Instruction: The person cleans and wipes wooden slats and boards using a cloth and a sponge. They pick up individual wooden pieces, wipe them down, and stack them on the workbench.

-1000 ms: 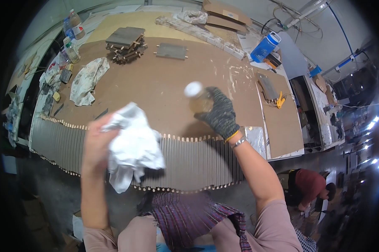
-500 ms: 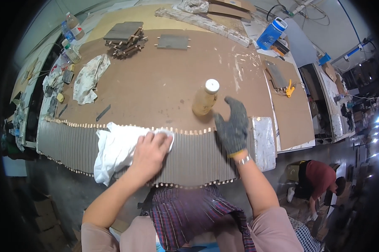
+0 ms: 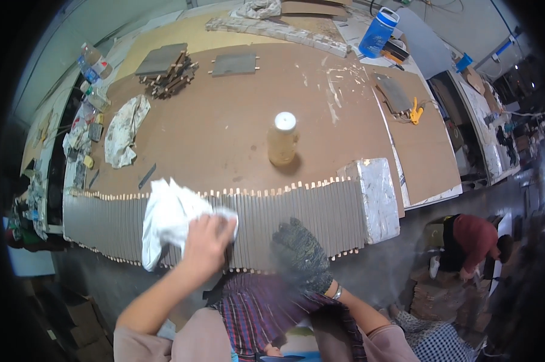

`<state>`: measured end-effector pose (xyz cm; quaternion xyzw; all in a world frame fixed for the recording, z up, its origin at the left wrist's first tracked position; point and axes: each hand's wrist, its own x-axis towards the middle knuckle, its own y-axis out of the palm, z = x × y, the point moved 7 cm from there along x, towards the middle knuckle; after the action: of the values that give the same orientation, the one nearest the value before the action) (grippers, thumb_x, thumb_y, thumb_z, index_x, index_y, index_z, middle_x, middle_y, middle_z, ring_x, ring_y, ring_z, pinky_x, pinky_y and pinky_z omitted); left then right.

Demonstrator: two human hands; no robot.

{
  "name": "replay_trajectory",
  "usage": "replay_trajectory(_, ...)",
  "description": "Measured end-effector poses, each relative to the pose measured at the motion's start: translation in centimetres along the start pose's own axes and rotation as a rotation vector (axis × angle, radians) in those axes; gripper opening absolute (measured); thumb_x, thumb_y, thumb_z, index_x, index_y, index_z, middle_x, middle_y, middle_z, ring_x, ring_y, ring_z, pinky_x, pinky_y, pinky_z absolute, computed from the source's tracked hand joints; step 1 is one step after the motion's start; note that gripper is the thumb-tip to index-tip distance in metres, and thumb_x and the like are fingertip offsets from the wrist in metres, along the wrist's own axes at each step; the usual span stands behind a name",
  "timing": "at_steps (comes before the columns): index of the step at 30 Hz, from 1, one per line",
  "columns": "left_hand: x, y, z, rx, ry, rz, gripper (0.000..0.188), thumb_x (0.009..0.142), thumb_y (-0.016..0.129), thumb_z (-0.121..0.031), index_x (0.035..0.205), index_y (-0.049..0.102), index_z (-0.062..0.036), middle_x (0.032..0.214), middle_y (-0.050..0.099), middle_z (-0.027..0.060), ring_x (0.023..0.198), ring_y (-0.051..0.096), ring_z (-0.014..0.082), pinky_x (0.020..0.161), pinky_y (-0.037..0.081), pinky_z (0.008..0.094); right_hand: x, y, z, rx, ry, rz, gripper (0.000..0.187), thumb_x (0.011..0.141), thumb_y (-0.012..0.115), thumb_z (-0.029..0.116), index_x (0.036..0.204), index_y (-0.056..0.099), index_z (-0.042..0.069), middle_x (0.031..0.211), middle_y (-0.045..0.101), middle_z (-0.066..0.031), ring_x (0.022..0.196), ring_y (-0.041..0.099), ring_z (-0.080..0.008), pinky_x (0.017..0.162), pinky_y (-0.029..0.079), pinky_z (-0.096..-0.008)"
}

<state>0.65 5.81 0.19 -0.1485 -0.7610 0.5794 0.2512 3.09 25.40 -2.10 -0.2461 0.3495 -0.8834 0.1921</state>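
Note:
A long row of thin grey slats with pale wooden pegs along both edges, the slat row point(image 3: 266, 217), runs across the table's near edge. My left hand point(image 3: 207, 241), bare, is closed on a crumpled white cloth point(image 3: 169, 211) and presses it against the top of the slats, left of centre. My right hand point(image 3: 302, 256) wears a dark grey knit glove and is over the near part of the row, right of centre. Its fingers point forward, slightly blurred, with nothing visible in them. Beyond the row stands a yellowish bottle with a white cap point(image 3: 282, 142).
A whitish block point(image 3: 378, 199) borders the row's right end. Farther back are a stack of pegged grey panels point(image 3: 166, 66), a single panel point(image 3: 235, 64) and a blue water bottle point(image 3: 378, 35). A stained rag point(image 3: 126, 133) lies left. At far right a person point(image 3: 474, 244) bends down.
My right hand has come from beside the capped bottle back toward me, onto the slats. My left hand and the cloth have shifted slightly. The whole view has shifted a little.

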Motion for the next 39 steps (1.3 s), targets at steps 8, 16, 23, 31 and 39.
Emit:
replay_trajectory(8, 3.0, 0.7, -1.3, -0.02, -0.004, -0.064, 0.049, 0.07, 0.062, -0.003, 0.119, 0.064, -0.0031, 0.105, 0.06, 0.0134, 0.093, 0.055, 0.0311, 0.077, 0.042, 0.0439, 0.7, -0.7, 0.6, -0.011, -0.051, -0.103, 0.025, 0.079, 0.07, 0.014, 0.101, 0.072, 0.004, 0.111, 0.071, -0.013, 0.113, 0.062, -0.0334, 0.115, 0.036, -0.0545)
replay_trajectory(16, 5.5, 1.3, -1.8, -0.039, 0.023, -0.079, 0.046, 0.073, 0.062, -0.006, 0.119, 0.067, -0.0071, 0.101, 0.061, 0.0073, 0.092, 0.054, 0.0265, 0.076, 0.038, 0.0417, -1.5, -0.6, 1.2, -0.003, -0.003, -0.122, 0.015, 0.077, 0.072, 0.015, 0.091, 0.074, 0.012, 0.098, 0.071, -0.0081, 0.101, 0.065, -0.0289, 0.106, 0.043, -0.0536)
replay_trajectory(23, 1.1, 5.7, -3.0, 0.037, -0.051, 0.064, 0.027, 0.075, 0.059, -0.003, 0.101, 0.067, -0.0021, 0.091, 0.06, 0.0152, 0.084, 0.056, 0.03, 0.076, 0.044, 0.0457, -1.2, -0.6, 0.7, 0.017, 0.017, -0.076, 0.011, 0.081, 0.072, 0.02, 0.09, 0.072, 0.014, 0.1, 0.07, -0.0059, 0.1, 0.065, -0.0254, 0.11, 0.04, -0.0512)
replay_trajectory(31, 0.9, 6.6, -3.8, -0.008, -0.084, 0.15, 0.024, 0.078, 0.065, -0.01, 0.099, 0.071, -0.002, 0.099, 0.067, 0.0206, 0.098, 0.063, 0.036, 0.089, 0.048, 0.0455, -2.5, 3.3, -2.7, 0.371, 0.274, 0.041, 0.02, 0.088, 0.07, 0.024, 0.103, 0.072, 0.012, 0.109, 0.069, -0.0057, 0.108, 0.062, -0.0287, 0.116, 0.031, -0.0524)
replay_trajectory(39, 9.1, -1.1, -3.3, 0.175, 0.038, 0.118, 0.029, 0.077, 0.066, -0.015, 0.103, 0.066, -0.0032, 0.093, 0.06, 0.0134, 0.087, 0.057, 0.0295, 0.082, 0.045, 0.0463, -1.2, -1.6, 0.4, -0.098, 0.048, -0.011, 0.024, 0.082, 0.069, 0.022, 0.103, 0.072, 0.011, 0.112, 0.069, -0.0085, 0.112, 0.062, -0.0259, 0.118, 0.031, -0.0526)
